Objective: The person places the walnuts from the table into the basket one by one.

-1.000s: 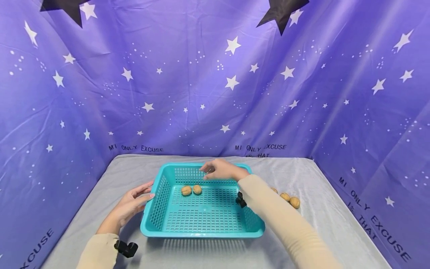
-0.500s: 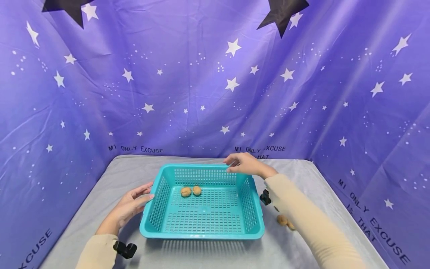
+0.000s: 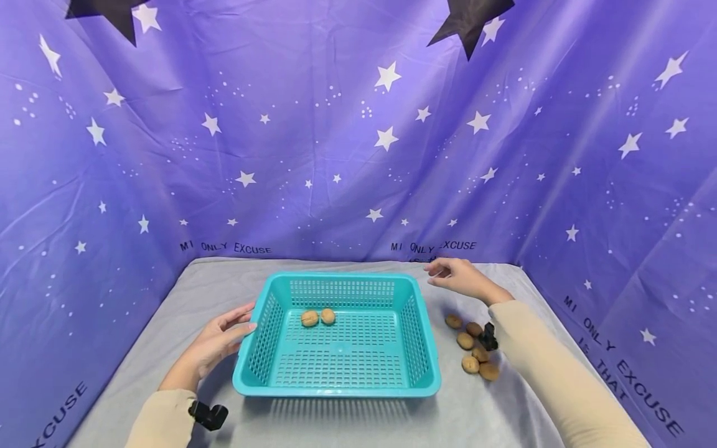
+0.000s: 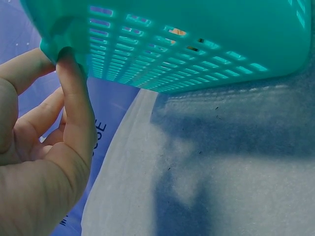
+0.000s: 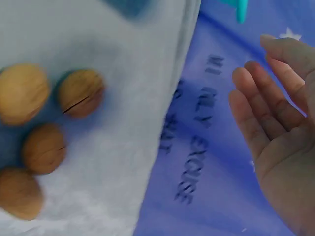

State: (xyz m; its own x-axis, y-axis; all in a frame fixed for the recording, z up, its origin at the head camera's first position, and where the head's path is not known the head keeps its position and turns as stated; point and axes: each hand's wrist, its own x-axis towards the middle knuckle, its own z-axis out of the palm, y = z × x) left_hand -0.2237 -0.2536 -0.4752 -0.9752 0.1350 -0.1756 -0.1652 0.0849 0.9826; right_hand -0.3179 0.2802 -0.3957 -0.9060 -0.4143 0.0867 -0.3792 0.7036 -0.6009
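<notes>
A turquoise plastic basket (image 3: pixel 336 393) with slotted walls stands on the grey cloth. Its left rim is pinched by my left hand (image 3: pixel 217 339), thumb and forefinger on the edge, as the left wrist view shows. Inside, two walnuts (image 3: pixel 310 318) lie side by side towards the back left. Past the basket's right back corner, my right hand (image 3: pixel 460 277) hovers with loosely bent fingers and nothing in its palm. Several more walnuts (image 3: pixel 470 364) form a loose cluster on the cloth, nearer to me than that hand; some also show in the right wrist view.
The grey cloth (image 3: pixel 330 429) covers the table, with its far edge behind the basket. A purple curtain (image 3: pixel 313 143) printed with stars encloses the back and both sides. Black cameras (image 3: pixel 208 415) are strapped to both wrists.
My right hand has moved right, from above the basket to beyond its right side, uncovering the walnut cluster. The left hand and the two walnuts inside have stayed in place.
</notes>
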